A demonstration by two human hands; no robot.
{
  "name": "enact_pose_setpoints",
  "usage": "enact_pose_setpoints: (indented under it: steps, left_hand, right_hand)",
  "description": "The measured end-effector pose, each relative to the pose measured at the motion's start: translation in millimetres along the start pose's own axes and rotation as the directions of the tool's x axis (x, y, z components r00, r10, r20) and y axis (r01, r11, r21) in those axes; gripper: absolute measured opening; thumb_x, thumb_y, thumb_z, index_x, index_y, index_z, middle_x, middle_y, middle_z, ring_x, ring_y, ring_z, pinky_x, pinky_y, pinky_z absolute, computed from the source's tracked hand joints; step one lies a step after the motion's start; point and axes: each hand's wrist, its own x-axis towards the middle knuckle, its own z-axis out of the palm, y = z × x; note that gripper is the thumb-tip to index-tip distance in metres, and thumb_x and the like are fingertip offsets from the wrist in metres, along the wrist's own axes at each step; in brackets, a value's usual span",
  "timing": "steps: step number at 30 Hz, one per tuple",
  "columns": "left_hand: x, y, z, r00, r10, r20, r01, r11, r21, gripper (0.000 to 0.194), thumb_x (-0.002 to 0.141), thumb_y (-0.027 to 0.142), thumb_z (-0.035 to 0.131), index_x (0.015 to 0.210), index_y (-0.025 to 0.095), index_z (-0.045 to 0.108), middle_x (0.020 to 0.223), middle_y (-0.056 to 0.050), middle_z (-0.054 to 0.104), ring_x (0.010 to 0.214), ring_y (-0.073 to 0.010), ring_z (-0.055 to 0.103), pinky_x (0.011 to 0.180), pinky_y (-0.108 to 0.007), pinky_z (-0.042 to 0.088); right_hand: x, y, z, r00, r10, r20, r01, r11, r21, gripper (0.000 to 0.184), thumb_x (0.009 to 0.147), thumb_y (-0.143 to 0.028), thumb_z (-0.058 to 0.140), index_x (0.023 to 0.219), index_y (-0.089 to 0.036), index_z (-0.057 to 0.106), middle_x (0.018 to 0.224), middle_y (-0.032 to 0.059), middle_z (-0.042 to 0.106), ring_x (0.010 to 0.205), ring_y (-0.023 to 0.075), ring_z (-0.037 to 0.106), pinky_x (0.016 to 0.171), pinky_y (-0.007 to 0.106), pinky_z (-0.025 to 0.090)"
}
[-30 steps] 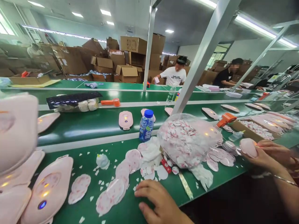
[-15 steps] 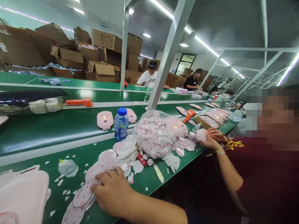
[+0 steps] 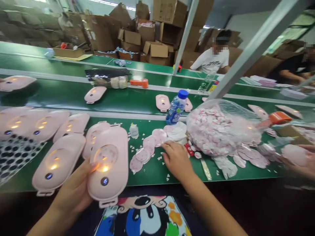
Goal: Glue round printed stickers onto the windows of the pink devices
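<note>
My left hand [image 3: 73,191] is closed around a pink oval plastic shell [image 3: 108,162] with a dark button, holding it upright near the table's front edge. My right hand [image 3: 176,159] rests on the green table among a row of round pink-printed stickers [image 3: 147,149], fingers curled down onto them; what they pinch I cannot make out. More pink shells [image 3: 57,160] lie in a row to the left. A clear bag full of small pink discs [image 3: 216,131] sits just right of my right hand.
A blue-capped water bottle [image 3: 176,106] stands behind the stickers. On the green conveyor belt [image 3: 61,93] lie further shells and an orange tool [image 3: 139,83]. A co-worker's hands [image 3: 299,157] hold a pink piece at right. Cardboard boxes and two seated people are at the back.
The view has swung left and down. The pink shell in my left hand has come into sight, and my right hand has shifted along the stickers toward the bag.
</note>
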Motion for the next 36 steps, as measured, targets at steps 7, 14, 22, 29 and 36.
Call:
enact_pose_setpoints:
  steps: [7, 14, 22, 29, 36]
  left_hand:
    - [-1.8, -10.5, -13.8, 0.987, -0.002, 0.163, -0.018, 0.993, 0.118, 0.065, 0.068, 0.025, 0.081, 0.129, 0.025, 0.061, 0.102, -0.004, 0.077, 0.088, -0.0252, 0.072, 0.070, -0.028, 0.062]
    - [-0.5, -18.6, -17.0, 0.971, 0.024, 0.237, -0.055, 0.991, 0.122, 0.057, 0.068, 0.025, 0.081, 0.122, 0.020, 0.063, 0.103, -0.008, 0.075, 0.094, -0.0274, 0.070, 0.076, -0.031, 0.061]
    - [-5.4, -20.1, -19.9, 0.955, 0.111, 0.273, -0.134, 0.989, 0.068, 0.075, 0.073, 0.021, 0.076, 0.142, 0.027, 0.047, 0.117, -0.005, 0.070, 0.110, -0.0268, 0.064, 0.090, -0.034, 0.055]
    - [-4.7, -26.4, -17.1, 0.951, 0.081, 0.297, -0.106, 0.992, 0.069, 0.091, 0.070, 0.018, 0.074, 0.148, 0.032, 0.031, 0.124, -0.004, 0.065, 0.119, -0.0279, 0.057, 0.097, -0.038, 0.049]
    - [-6.1, -42.2, -8.6, 0.847, 0.083, 0.526, -0.114, 0.993, 0.026, 0.099, 0.069, 0.023, 0.076, 0.151, 0.032, 0.020, 0.126, -0.007, 0.062, 0.118, -0.0310, 0.057, 0.094, -0.041, 0.049]
  right_hand:
    - [-5.8, -11.3, 1.3, 0.997, -0.026, 0.076, 0.027, 1.000, -0.013, 0.025, 0.091, -0.021, 0.055, 0.113, -0.022, 0.067, 0.120, 0.0082, 0.067, 0.110, 0.0274, 0.057, 0.095, 0.045, 0.037]
    - [24.2, -54.3, 20.9, 0.929, -0.283, 0.237, 0.281, 0.959, 0.040, 0.039, 0.095, -0.016, 0.045, 0.131, -0.027, 0.056, 0.138, 0.0038, 0.058, 0.129, 0.0261, 0.046, 0.107, 0.050, 0.028]
    - [53.3, -49.2, 20.6, 0.951, -0.198, 0.237, 0.184, 0.980, 0.080, 0.021, 0.085, -0.011, 0.053, 0.089, -0.021, 0.071, 0.091, 0.0087, 0.069, 0.094, 0.0270, 0.057, 0.081, 0.041, 0.039]
    - [41.5, -39.5, -37.9, 0.971, -0.098, 0.219, 0.015, 0.936, 0.352, 0.015, 0.089, -0.030, 0.053, 0.086, -0.022, 0.065, 0.087, 0.0035, 0.068, 0.080, 0.0178, 0.063, 0.065, 0.029, 0.048]
    - [16.7, -92.2, -54.1, 0.997, -0.053, 0.064, 0.003, 0.792, 0.610, 0.011, 0.082, -0.024, 0.058, 0.072, -0.021, 0.060, 0.074, -0.0004, 0.054, 0.068, 0.0132, 0.052, 0.059, 0.026, 0.041]
